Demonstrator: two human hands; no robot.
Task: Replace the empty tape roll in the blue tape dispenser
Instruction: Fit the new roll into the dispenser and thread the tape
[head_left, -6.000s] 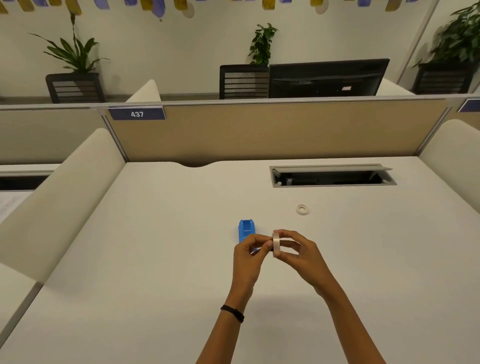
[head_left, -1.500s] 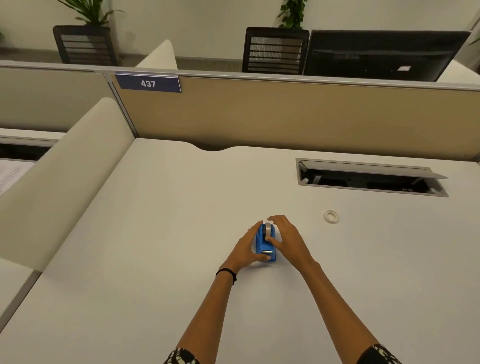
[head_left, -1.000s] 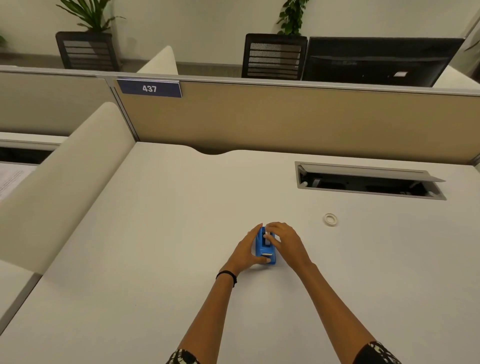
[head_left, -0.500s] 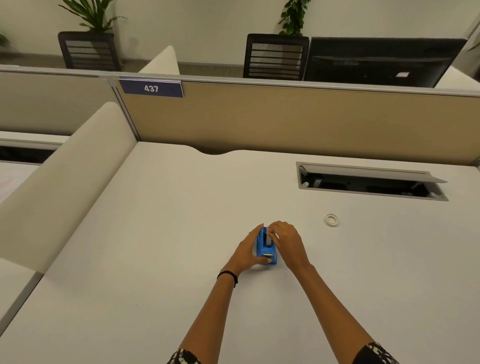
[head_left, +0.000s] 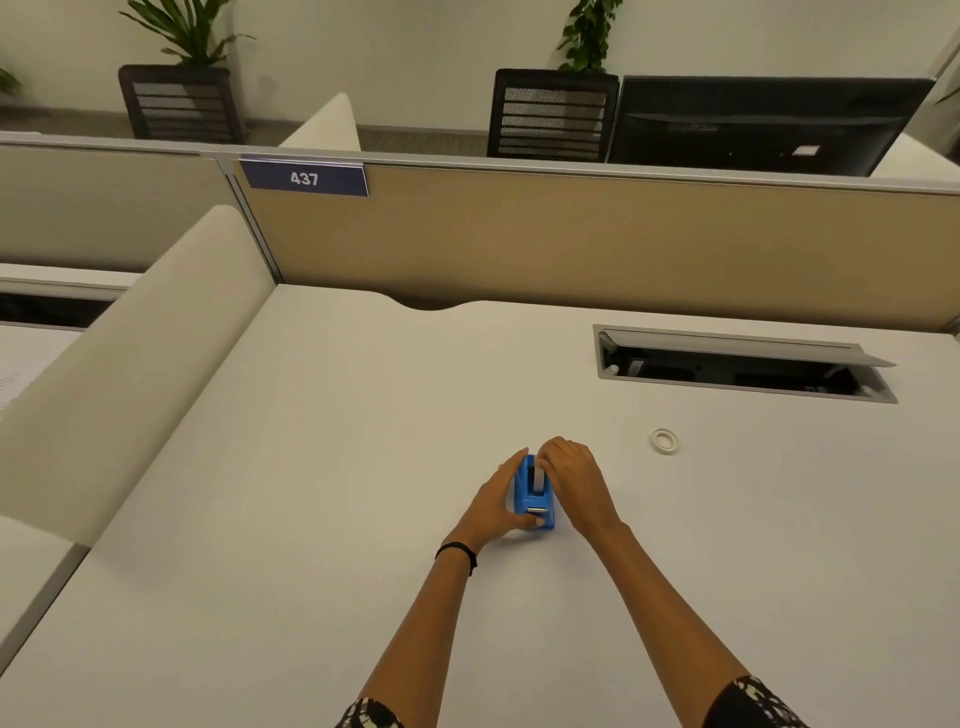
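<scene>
The blue tape dispenser (head_left: 535, 501) stands on the white desk (head_left: 322, 493), cutter end toward me. My left hand (head_left: 496, 506) grips its left side. My right hand (head_left: 574, 480) curls over its right side, with the fingertips on the whitish tape roll (head_left: 540, 475) that sits in the dispenser's slot. A small empty white tape ring (head_left: 664, 440) lies flat on the desk to the right, apart from both hands.
An open cable hatch (head_left: 737, 364) is set into the desk at the back right. A tan partition (head_left: 571, 239) with a label reading 437 closes the far edge. A padded divider (head_left: 130, 353) runs along the left side.
Six seconds ago both hands held the tape roll in the air beside the dispenser. Now the roll sits in the dispenser on the desk; over the last second the hands barely moved.
</scene>
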